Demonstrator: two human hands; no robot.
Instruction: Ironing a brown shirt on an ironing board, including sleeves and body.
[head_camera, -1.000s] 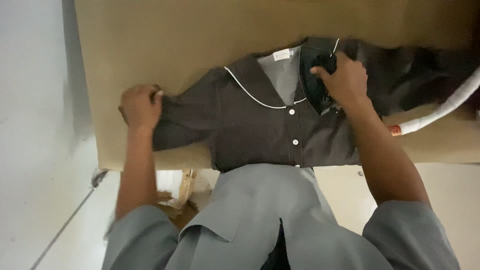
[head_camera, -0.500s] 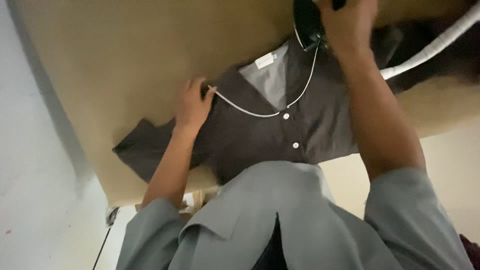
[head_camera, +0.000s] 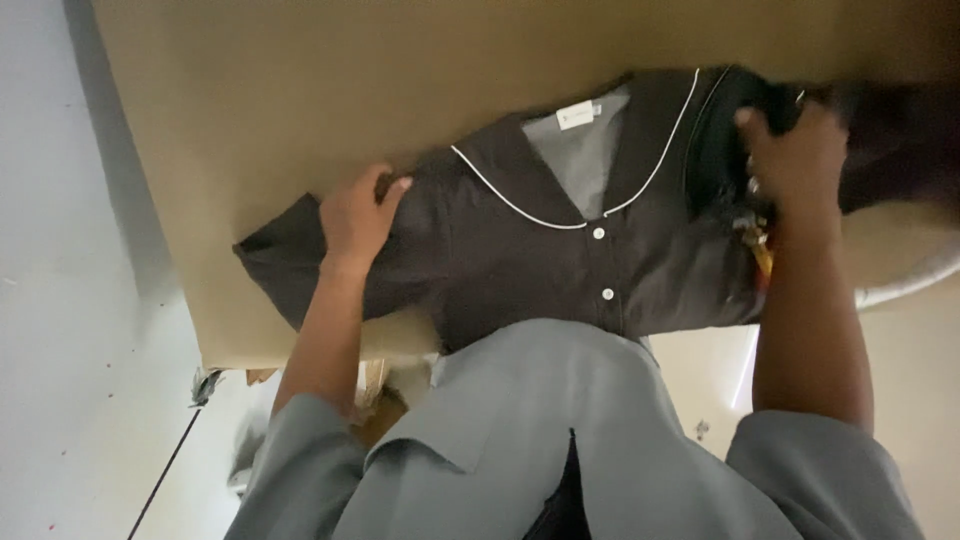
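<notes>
The dark shirt (head_camera: 560, 250) lies lengthwise along the surface's (head_camera: 300, 90) near edge, left hand (head_camera: 355, 215) flat, fingers spread on its sleeve, right hand (head_camera: 795, 165) gripping a dark iron (head_camera: 730, 130) by the collar.

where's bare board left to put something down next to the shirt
Free: the wide strip of board beyond the collar, and the band along its left edge past the sleeve. Crowded: the shirt fills the near middle, with the left hand pressing the sleeve and the right hand gripping a dark iron, blurred, at the right.
</notes>
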